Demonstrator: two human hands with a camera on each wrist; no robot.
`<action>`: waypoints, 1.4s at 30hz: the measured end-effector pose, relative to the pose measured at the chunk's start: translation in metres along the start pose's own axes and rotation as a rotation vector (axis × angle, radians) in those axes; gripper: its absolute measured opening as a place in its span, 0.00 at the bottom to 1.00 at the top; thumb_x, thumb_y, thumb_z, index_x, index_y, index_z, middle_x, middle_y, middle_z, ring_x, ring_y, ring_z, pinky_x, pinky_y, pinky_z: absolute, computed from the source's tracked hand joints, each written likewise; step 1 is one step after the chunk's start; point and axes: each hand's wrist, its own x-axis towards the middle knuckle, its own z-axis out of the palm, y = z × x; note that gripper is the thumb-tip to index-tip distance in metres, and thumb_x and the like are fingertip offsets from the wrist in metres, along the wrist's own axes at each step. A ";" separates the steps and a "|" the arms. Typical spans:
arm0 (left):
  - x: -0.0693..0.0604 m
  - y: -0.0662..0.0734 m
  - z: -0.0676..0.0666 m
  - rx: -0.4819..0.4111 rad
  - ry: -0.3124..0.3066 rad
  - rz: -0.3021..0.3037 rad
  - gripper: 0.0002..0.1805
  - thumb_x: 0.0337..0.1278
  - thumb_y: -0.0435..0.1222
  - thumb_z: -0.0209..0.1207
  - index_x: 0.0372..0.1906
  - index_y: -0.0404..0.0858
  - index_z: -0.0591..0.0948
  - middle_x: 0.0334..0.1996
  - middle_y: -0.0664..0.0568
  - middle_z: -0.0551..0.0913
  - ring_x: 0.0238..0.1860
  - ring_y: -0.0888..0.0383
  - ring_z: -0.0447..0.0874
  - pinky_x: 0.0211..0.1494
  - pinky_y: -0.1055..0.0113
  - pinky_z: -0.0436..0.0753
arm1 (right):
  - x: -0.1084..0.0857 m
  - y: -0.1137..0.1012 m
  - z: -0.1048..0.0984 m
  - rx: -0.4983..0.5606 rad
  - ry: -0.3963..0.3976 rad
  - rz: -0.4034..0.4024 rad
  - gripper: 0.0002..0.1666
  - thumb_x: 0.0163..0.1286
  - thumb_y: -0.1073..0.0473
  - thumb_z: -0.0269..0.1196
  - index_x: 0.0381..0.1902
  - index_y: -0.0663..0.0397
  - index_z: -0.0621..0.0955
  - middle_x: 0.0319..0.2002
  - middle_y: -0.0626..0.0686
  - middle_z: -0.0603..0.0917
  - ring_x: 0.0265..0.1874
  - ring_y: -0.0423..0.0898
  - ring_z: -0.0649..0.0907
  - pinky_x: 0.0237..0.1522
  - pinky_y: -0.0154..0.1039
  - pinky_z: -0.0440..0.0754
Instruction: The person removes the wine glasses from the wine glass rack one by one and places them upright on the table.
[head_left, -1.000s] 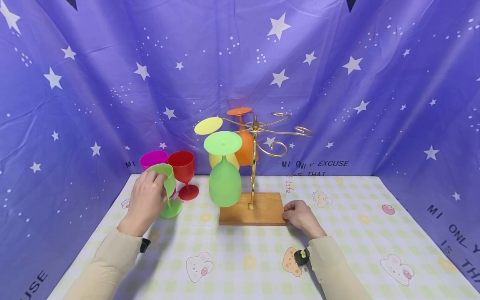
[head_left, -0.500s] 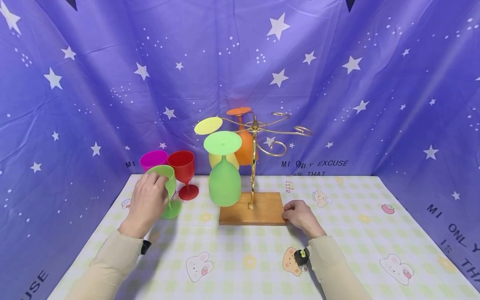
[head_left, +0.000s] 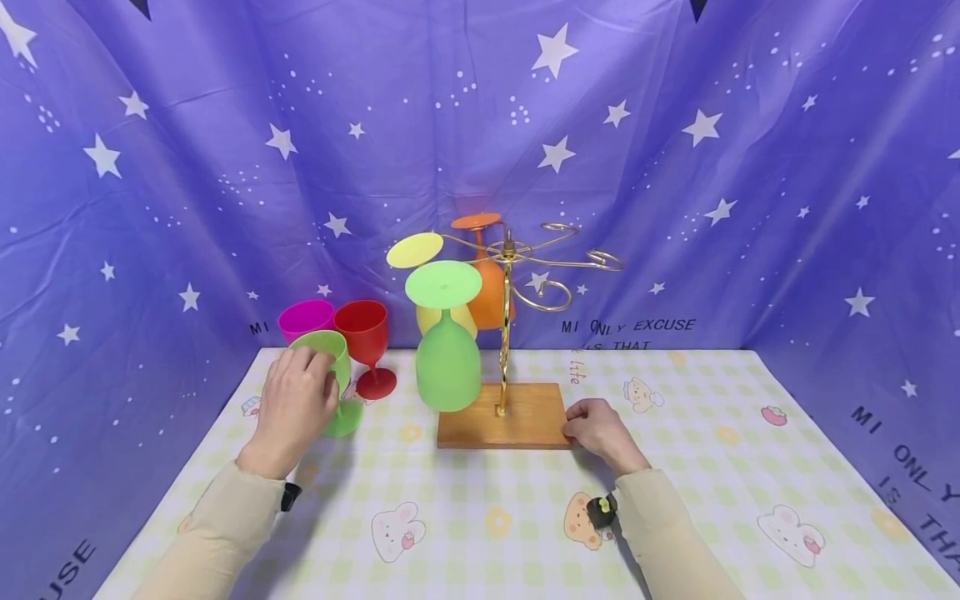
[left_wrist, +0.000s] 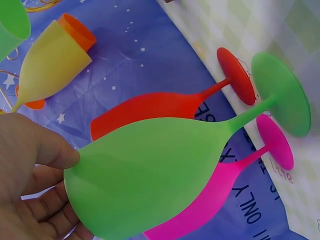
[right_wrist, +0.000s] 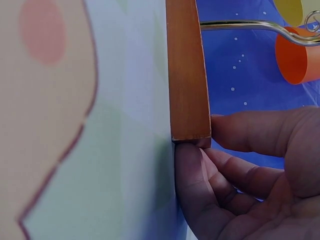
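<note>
My left hand [head_left: 296, 404] grips a light green goblet [left_wrist: 150, 170] by its rim, thumb on one side and fingers on the other. The goblet stands upright on the cloth in the head view. Behind it are a red goblet [head_left: 363, 329] and a magenta goblet [head_left: 306, 317], the latter partly hidden. My right hand [head_left: 603, 433] holds the right end of the stand's wooden base [head_left: 536, 417], thumb on top and fingers against its end. From the gold stand [head_left: 506, 333] hang upside down a green goblet [head_left: 447, 367], a yellow goblet [head_left: 415, 250] and an orange goblet [head_left: 491, 292].
Several curled gold hooks [head_left: 603, 260] on the stand's right side bear no goblet. A checked tablecloth [head_left: 690, 500] with cartoon prints covers the table. A blue starry curtain [head_left: 420, 108] encloses the back and sides.
My left hand and the green goblet have shifted very slightly. The right hand stays on the base, and the hanging goblets look the same.
</note>
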 end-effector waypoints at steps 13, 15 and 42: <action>0.003 0.006 -0.001 0.003 0.035 0.014 0.10 0.43 0.27 0.60 0.35 0.27 0.81 0.31 0.39 0.75 0.36 0.39 0.71 0.39 0.48 0.70 | 0.000 -0.001 0.001 0.000 0.001 0.015 0.09 0.58 0.66 0.62 0.38 0.64 0.79 0.29 0.54 0.81 0.27 0.47 0.78 0.31 0.38 0.75; 0.004 0.008 -0.001 0.000 0.041 0.022 0.10 0.43 0.26 0.61 0.35 0.27 0.81 0.31 0.39 0.75 0.36 0.39 0.72 0.39 0.48 0.71 | 0.000 -0.001 0.000 0.000 -0.002 0.007 0.09 0.58 0.66 0.62 0.38 0.64 0.79 0.28 0.54 0.81 0.27 0.47 0.78 0.30 0.38 0.75; 0.035 0.068 -0.019 -0.184 0.236 0.218 0.12 0.50 0.29 0.55 0.40 0.28 0.79 0.35 0.39 0.78 0.34 0.42 0.74 0.40 0.52 0.73 | -0.001 -0.001 0.000 0.001 -0.001 0.002 0.09 0.58 0.66 0.62 0.37 0.64 0.79 0.29 0.54 0.81 0.26 0.47 0.78 0.29 0.38 0.75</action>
